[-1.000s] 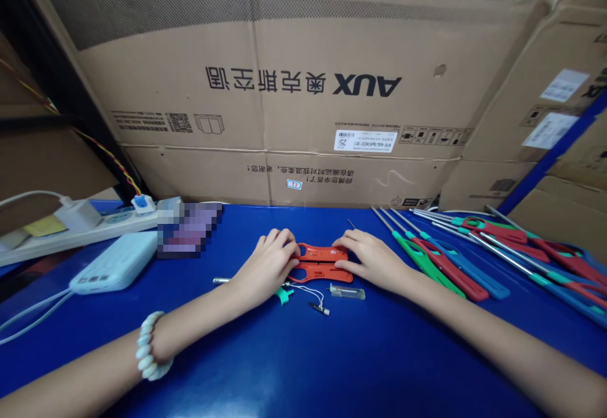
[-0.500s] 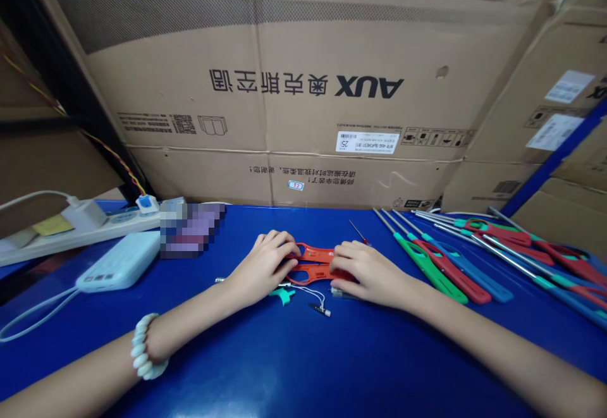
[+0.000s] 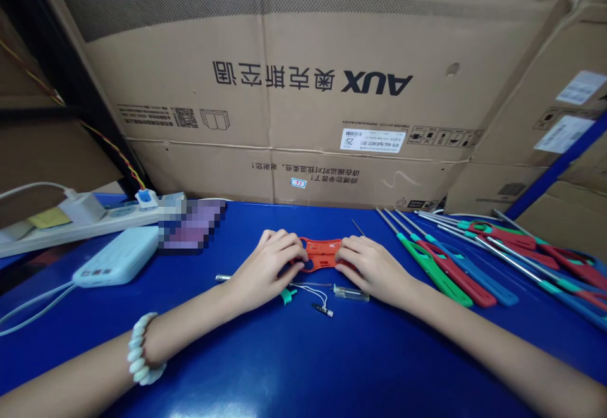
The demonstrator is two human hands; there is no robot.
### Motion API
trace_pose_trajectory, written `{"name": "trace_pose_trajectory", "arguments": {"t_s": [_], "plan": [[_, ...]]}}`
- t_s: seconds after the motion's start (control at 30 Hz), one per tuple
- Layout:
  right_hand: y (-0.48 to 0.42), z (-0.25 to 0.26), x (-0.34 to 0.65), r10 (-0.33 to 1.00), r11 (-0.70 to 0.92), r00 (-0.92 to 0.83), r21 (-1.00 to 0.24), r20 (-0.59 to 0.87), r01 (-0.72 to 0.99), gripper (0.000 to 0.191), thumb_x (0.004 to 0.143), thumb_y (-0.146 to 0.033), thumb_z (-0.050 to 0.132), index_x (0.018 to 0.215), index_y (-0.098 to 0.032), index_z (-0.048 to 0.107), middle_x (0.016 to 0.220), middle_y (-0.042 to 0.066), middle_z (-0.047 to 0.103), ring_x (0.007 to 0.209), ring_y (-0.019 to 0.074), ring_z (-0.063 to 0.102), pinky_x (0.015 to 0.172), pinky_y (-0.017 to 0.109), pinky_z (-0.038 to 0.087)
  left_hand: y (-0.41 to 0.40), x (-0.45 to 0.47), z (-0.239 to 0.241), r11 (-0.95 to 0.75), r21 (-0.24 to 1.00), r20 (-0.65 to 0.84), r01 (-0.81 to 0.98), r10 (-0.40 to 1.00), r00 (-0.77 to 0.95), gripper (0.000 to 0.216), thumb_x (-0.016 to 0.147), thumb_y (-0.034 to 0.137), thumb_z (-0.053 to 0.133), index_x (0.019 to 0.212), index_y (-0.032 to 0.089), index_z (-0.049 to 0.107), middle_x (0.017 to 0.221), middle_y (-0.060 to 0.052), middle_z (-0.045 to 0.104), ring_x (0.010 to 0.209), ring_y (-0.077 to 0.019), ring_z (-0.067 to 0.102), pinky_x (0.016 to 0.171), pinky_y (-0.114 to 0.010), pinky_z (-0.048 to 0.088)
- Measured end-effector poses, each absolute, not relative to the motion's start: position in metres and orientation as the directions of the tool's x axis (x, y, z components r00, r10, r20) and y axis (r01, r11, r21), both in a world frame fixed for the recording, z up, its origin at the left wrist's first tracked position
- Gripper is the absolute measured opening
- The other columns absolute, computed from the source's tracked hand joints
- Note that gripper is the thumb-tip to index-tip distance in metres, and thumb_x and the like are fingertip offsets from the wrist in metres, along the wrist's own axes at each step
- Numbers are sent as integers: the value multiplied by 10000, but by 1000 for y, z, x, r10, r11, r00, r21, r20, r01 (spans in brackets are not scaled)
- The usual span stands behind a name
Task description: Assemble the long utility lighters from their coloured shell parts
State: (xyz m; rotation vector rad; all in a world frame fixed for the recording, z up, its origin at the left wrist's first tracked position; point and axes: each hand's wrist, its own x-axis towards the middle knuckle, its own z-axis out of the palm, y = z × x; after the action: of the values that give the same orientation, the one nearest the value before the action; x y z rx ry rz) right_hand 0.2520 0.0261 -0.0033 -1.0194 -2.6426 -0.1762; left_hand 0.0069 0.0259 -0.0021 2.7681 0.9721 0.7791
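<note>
Two red plastic lighter housing halves (image 3: 323,253) lie side by side above the blue table, their hollow inner sides facing up. My left hand (image 3: 270,263) has its fingers closed on their left end, by the finger loops. At the right end, my right hand (image 3: 372,265) grips both halves, hiding their tips. Just below sit a teal trigger piece (image 3: 287,296), a small black-and-white igniter part (image 3: 322,310) with white wires, and a clear fuel tank (image 3: 351,293). A metal tube end (image 3: 222,278) shows beside my left wrist.
Finished-looking long lighters (image 3: 436,263) in green, red and blue lie at the right, several more behind them. A thin metal shaft (image 3: 357,226) points up behind my right hand. At left are a power bank (image 3: 118,257) and power strip (image 3: 128,214). A cardboard wall (image 3: 303,108) stands behind.
The two red halves have come closer together, closing the gap between them. My right hand has shifted, uncovering the clear fuel tank. The view has moved slightly.
</note>
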Motion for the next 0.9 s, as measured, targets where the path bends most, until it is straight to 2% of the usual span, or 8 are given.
{"name": "trace_pose_trajectory", "arguments": {"t_s": [0.17,0.23,0.33,0.5,0.67,0.77,0.9], "plan": [[14,15,252,630,770,-774,-187,64,610,174,830,-320,656,783,-191,547,793,-1,613,728,160,556,678,275,383,21,10,-5,-828,271,371,491,561,740,137,935,134,458,915,182,585,914,-22,604,884,-183,486,785,-328,283],[12,17,252,645,748,-764,-214,10,628,187,787,-291,695,784,-194,534,800,-12,611,724,156,553,655,262,372,19,11,-5,-840,281,348,465,541,766,161,939,128,446,940,183,597,938,-26,602,909,-183,489,801,-327,288],[12,17,252,667,721,-745,-242,-10,649,138,786,-185,652,784,-194,514,804,-16,608,711,141,542,635,243,364,18,12,-6,-853,265,309,450,517,798,182,943,135,443,948,186,617,947,-30,599,896,-181,496,808,-330,293],[14,20,255,713,686,-700,-245,43,685,102,828,-165,559,759,-191,489,780,-8,604,673,131,527,615,238,354,17,12,-6,-867,216,294,449,496,817,185,950,155,445,921,173,627,913,-29,607,880,-182,500,792,-330,296],[23,21,261,808,589,-557,-214,193,779,77,877,-232,518,812,-195,504,737,3,592,638,147,516,581,247,331,32,23,3,-838,119,331,532,539,775,169,952,176,464,904,160,626,895,-31,600,836,-181,485,746,-316,304],[31,19,265,829,546,-484,-220,280,808,80,883,-243,514,817,-201,499,712,-2,581,628,151,514,579,248,326,52,40,10,-795,34,285,605,589,757,128,922,164,525,892,164,650,871,-24,597,829,-183,493,738,-308,313],[38,19,272,839,515,-425,-246,338,821,99,867,-238,534,790,-207,480,693,-10,566,620,151,510,573,246,323,77,65,10,-803,-6,276,596,571,773,119,897,149,564,867,167,677,919,-38,605,890,-197,506,752,-308,316]]}}
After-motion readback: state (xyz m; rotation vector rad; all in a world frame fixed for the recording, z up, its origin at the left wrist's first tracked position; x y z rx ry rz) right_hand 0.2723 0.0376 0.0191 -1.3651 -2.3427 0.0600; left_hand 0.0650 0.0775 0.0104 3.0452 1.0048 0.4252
